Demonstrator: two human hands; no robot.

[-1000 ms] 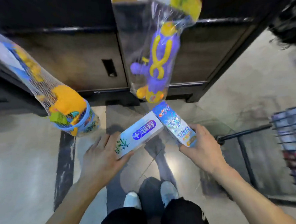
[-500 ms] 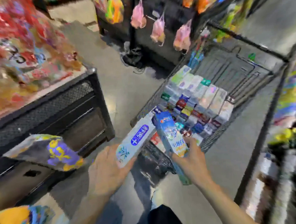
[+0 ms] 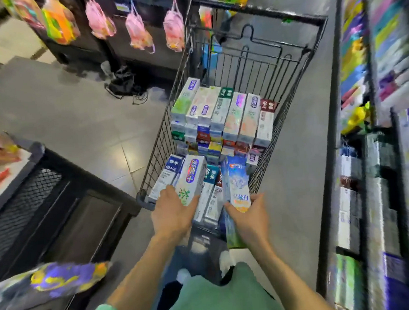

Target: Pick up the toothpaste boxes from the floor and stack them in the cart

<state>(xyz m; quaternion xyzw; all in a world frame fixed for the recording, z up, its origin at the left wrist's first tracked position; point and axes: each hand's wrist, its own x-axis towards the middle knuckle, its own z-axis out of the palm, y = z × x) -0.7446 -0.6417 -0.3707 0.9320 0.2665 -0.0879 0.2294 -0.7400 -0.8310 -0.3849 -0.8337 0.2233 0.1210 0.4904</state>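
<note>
My left hand grips a white toothpaste box with a purple logo and green leaves. My right hand grips a blue and white toothpaste box with an orange end. Both boxes hang over the near end of the black wire cart. A tall stack of toothpaste boxes fills the cart's middle. A lower row of boxes lies at the near end, under my hands.
A black mesh display bin stands at the left. Pink net bags hang from a dark stand behind the cart. Packed shelves run along the right. A bagged purple toy hangs at lower left. The floor is grey tile.
I have turned from the dark cabinet and floor toward the cart. Both hands carried their boxes along and now hold them over the cart's near end.
</note>
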